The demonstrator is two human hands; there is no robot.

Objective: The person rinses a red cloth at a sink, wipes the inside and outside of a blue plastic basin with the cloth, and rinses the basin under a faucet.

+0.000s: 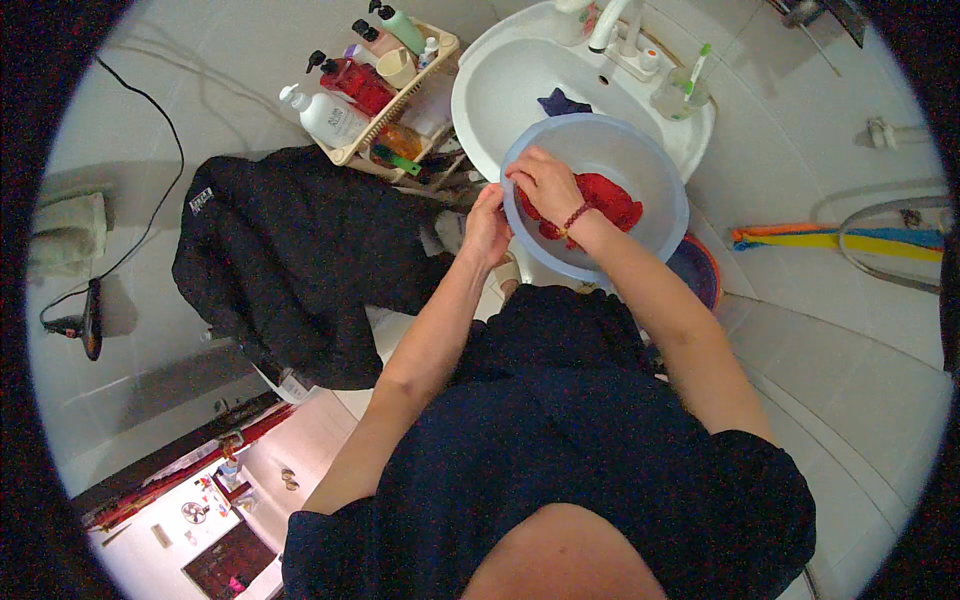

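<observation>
A pale blue plastic basin (660,190) rests on the front of the white washbasin. Inside it lies a crumpled red cloth (612,203). My left hand (487,226) is at the basin's left rim, its fingers closed against the edge from outside. Reaching over the cloth, my right hand (545,185) has its fingers bent down by the inner left wall. Red fabric shows beside and below those fingers, which appear closed on it; the fingertips are partly hidden. A beaded bracelet (575,217) circles my right wrist.
Behind the basin, a dark blue cloth (563,103) lies in the white sink (490,75) below the faucet (606,30). A bottle-filled rack (345,152) stands left of it. Black clothing (300,255) hangs at left. A cup with a toothbrush (680,93) sits on the sink's right edge.
</observation>
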